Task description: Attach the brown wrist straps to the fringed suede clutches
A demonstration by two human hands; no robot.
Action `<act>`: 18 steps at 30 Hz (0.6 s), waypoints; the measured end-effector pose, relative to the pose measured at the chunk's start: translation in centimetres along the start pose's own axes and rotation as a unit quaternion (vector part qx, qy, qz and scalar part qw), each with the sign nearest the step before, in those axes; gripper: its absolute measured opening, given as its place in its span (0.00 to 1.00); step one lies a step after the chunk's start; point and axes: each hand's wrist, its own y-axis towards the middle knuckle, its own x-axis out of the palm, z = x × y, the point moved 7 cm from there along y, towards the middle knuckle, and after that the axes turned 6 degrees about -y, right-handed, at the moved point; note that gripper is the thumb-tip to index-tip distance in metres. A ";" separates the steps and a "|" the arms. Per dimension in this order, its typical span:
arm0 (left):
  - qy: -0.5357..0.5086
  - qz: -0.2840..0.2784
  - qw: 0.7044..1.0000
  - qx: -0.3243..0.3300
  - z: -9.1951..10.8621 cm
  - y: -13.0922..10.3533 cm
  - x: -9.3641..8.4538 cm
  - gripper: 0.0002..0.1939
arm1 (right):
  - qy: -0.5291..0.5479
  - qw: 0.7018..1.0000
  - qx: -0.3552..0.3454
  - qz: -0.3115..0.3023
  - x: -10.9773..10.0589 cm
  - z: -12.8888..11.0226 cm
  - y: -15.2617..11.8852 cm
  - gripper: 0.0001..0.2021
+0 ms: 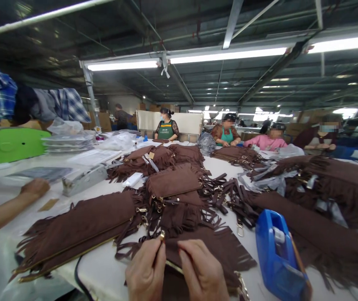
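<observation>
Brown fringed bags crowd this table [103,279]. A long bag [87,221] lies left of the hands, reaching toward the near-left corner, and a stack of bags [174,180] sits just beyond them. Dark straps [229,196] tangle past the stack, and a blue tape dispenser [275,259] stands by the near edge, right of the right hand [205,271]. More bags [310,221] fill the right side.

The fringed brown bag [214,246] being handled is at the middle of the near edge, under both hands. Its gold zipper edge slants from between the hands toward the near right, the long axis seeming to follow it; some fringe fans out to the right. The left hand [145,269] has thumb and forefinger pinched on a small gold fitting [162,236]; the right thumb and forefinger press together on the bag.

The tabletop is whitish. Another person's forearm [6,213] comes over the left edge, four seated people work along the far side, and tube lights [229,55] hang under a dark metal roof.
</observation>
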 end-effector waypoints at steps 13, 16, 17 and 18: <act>0.203 -0.009 0.952 0.229 2.2 -1.9 -0.1 0.12 | 0.090 0.990 0.110 -0.023 2.8 -0.6 0.3 0.11; 0.191 -0.023 0.946 0.262 2.1 -2.2 -0.3 0.13 | 0.082 0.989 0.121 -0.018 2.7 -0.6 0.4 0.12; 0.184 -0.026 0.946 0.265 2.0 -2.3 -0.3 0.13 | 0.076 0.990 0.121 -0.009 2.6 -0.7 0.4 0.12; 0.175 -0.025 0.951 0.254 1.9 -2.3 -0.4 0.13 | 0.069 0.990 0.120 0.002 2.5 -0.7 0.5 0.12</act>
